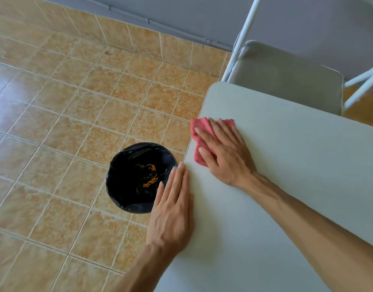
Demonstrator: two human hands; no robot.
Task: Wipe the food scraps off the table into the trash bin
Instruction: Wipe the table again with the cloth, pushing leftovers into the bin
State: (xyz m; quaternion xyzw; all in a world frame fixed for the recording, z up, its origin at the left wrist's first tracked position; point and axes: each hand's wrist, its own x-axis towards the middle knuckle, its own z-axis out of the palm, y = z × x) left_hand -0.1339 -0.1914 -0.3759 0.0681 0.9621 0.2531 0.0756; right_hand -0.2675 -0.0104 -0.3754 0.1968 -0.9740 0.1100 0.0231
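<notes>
Two hands, left hand (pixel 170 216), right hand (pixel 223 152); one pink cloth (pixel 199 131); one table (pixel 297 165); one trash bin (pixel 130 180); one chair (pixel 286 79)

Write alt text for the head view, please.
The right hand presses a pink cloth flat at the table edge; the left hand rests open along that edge. Below, a black-lined trash bin holds orange scraps.

Grey folding chair (pixel 286 79), tiled floor (pixel 54 102)
</notes>
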